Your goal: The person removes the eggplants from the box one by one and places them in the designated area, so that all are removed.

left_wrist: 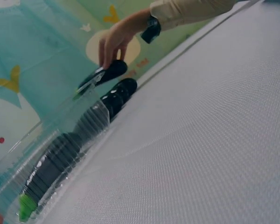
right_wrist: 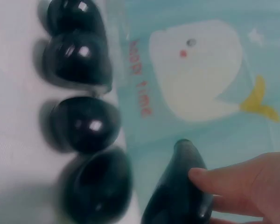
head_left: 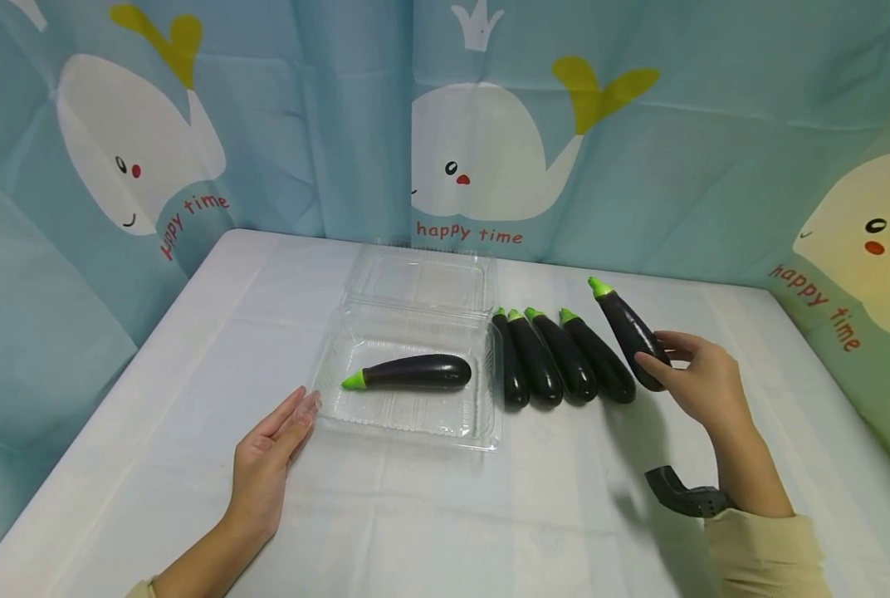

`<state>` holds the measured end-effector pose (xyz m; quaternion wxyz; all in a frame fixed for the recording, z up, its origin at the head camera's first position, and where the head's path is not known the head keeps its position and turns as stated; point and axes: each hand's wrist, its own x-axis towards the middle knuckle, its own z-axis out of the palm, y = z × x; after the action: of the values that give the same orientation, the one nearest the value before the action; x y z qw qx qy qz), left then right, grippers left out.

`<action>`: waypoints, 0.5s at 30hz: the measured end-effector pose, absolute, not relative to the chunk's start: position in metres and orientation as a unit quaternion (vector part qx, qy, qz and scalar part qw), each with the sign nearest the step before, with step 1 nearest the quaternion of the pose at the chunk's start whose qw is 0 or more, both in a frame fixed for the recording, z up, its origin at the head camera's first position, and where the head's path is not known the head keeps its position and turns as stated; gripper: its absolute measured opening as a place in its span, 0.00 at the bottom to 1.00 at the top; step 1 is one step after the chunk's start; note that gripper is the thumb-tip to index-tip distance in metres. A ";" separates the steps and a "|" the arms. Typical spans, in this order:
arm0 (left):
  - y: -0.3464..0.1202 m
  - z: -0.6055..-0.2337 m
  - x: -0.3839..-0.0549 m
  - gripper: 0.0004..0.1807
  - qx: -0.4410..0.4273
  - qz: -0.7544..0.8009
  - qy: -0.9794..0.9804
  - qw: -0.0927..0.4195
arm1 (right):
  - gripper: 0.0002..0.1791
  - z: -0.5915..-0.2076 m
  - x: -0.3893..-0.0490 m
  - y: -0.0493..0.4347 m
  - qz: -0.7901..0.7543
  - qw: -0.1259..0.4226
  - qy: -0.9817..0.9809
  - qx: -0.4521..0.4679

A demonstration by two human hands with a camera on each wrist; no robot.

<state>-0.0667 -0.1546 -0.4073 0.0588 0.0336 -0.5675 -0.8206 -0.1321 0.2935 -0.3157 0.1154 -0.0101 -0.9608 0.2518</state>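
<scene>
My right hand (head_left: 702,382) pinches an eggplant (head_left: 630,332) by its thick end between thumb and fingers. That eggplant is raised off the table, with its green stem end pointing away and to the left. With its fingertips, my left hand (head_left: 264,465) holds the near left corner of an open clear plastic container (head_left: 408,425). Inside the container one eggplant (head_left: 415,371) lies on its side, stem to the left. Several more eggplants (head_left: 536,365) lie side by side just right of the container, stems toward the back. Only a fingertip of my left hand shows in the left wrist view.
The container's lid (head_left: 418,278) lies folded back toward the curtain (head_left: 340,124), which is printed with whales. A white cloth covers the table (head_left: 430,523). A black strap mount (head_left: 684,492) sits on my right wrist.
</scene>
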 end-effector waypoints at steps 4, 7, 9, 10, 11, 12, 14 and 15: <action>-0.155 -0.407 -0.067 0.25 0.034 -0.821 -0.568 0.059 | 0.27 -0.322 -0.134 0.301 0.247 0.106 -0.963 -0.023; -0.155 -0.407 -0.067 0.25 0.033 -0.820 -0.568 0.060 | 0.27 -0.326 -0.137 0.304 0.248 0.100 -0.963 -0.029; -0.155 -0.407 -0.067 0.25 0.031 -0.821 -0.567 0.059 | 0.27 -0.329 -0.139 0.306 0.250 0.096 -0.963 -0.033; -0.155 -0.407 -0.067 0.25 0.031 -0.822 -0.566 0.059 | 0.27 -0.331 -0.140 0.307 0.251 0.092 -0.963 -0.034; -0.155 -0.407 -0.066 0.25 0.030 -0.822 -0.566 0.059 | 0.27 -0.332 -0.141 0.307 0.252 0.087 -0.963 -0.037; -0.155 -0.408 -0.066 0.25 0.029 -0.823 -0.565 0.060 | 0.27 -0.334 -0.143 0.308 0.252 0.082 -0.963 -0.039; -0.155 -0.408 -0.066 0.25 0.027 -0.824 -0.562 0.061 | 0.27 -0.337 -0.144 0.310 0.251 0.072 -0.964 -0.041; -0.155 -0.408 -0.066 0.25 0.028 -0.825 -0.561 0.062 | 0.27 -0.338 -0.145 0.310 0.251 0.067 -0.965 -0.043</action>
<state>-0.0661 -0.1548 -0.4083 0.0618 0.0275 -0.5615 -0.8247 -0.1452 0.3101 -0.3381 0.0667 -0.0427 -0.9647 0.2511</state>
